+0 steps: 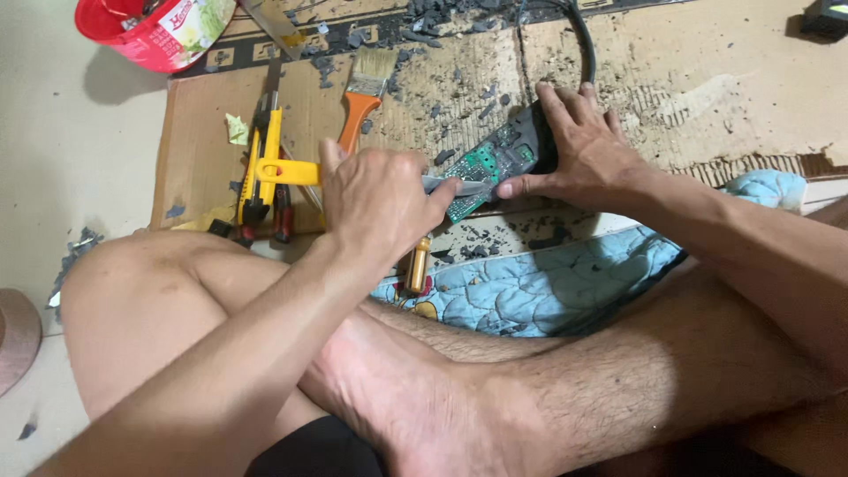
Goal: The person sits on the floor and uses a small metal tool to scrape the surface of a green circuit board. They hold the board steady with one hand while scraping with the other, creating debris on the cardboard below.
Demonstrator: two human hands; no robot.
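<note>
My left hand [375, 199] is closed around a tool with a flat grey blade [452, 185], and the blade tip rests on a green circuit board [486, 166]. The board sits half inside a black casing [533, 132] lying on cardboard. My right hand [587, 155] lies flat over the casing, its fingers spread and its thumb pressing the board's near edge. A black cable [585, 44] runs from the casing toward the far edge. My crossed legs fill the foreground.
The cardboard sheet [707, 79] is strewn with black fragments [442, 35]. An orange-handled paintbrush [362, 97], a yellow tool [265, 159] and red-handled pliers [283, 212] lie at the left. A red cup [155, 31] stands at the far left. An amber-handled screwdriver [418, 265] rests by a blue quilted cloth [548, 283].
</note>
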